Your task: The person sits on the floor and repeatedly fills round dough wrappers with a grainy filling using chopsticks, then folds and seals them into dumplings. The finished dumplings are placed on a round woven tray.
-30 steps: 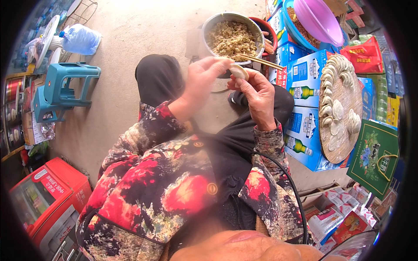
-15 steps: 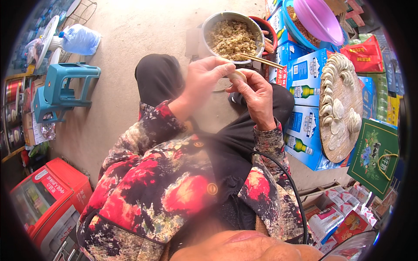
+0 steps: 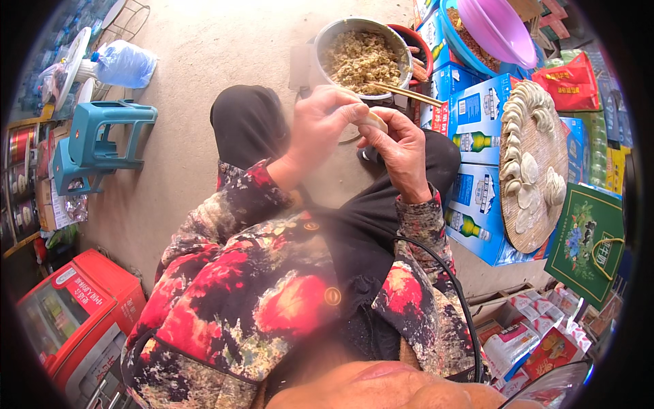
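Dumpling crosswise between both hands

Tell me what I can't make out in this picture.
- Dumpling, head view: mostly covered by the left hand and right hand; its fold is unreadable.
- Chopsticks: tips hidden behind the hands.
- Purple basin: cut off by the top edge.

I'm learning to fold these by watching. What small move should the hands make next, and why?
Probably keep pinching the dumpling edge shut: the left hand and right hand both grip it by the filling bowl, and finished ones line the round board.
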`<state>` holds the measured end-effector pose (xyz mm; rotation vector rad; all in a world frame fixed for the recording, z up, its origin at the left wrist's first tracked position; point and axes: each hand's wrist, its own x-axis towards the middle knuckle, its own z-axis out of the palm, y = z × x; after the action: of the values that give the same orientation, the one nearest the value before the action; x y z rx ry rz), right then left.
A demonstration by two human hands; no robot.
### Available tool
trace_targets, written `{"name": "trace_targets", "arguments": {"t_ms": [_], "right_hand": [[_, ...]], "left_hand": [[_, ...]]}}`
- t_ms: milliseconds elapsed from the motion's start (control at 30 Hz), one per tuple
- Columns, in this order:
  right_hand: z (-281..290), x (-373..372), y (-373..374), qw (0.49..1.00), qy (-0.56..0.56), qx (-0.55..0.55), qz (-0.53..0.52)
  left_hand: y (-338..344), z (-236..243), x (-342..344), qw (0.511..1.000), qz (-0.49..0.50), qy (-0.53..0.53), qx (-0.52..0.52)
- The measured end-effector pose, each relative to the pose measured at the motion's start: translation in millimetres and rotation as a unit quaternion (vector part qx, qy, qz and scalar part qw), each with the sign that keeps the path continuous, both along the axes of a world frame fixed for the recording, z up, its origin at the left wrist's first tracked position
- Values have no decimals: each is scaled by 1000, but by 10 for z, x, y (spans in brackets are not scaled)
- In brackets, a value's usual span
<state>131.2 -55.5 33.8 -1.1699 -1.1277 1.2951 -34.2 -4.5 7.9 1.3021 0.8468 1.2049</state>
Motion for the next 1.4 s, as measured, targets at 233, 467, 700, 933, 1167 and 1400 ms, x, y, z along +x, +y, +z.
{"name": "trace_targets", "arguments": {"t_ms": [233,467,700,933,1167,1400], "right_hand": [[-7,13,3,1000,-5,0,-4],[8,25,28,999,51,-16,-2],[-46,15,23,999,32,2,3],[-41,0,26,1000,12,18,7],[-73,-7,17,1000,-23,20,-7],[-160,1,31,979,-172,98,-39]], "left_hand": [[15,114,32,996,3,28,82],[-31,100,92,997,45,-6,70],[-28,94,72,992,24,53,116],[-58,91,107,997,-14,16,77],[-89,226,182,995,30,-81,-50],[-23,72,128,999,-40,28,18]]}}
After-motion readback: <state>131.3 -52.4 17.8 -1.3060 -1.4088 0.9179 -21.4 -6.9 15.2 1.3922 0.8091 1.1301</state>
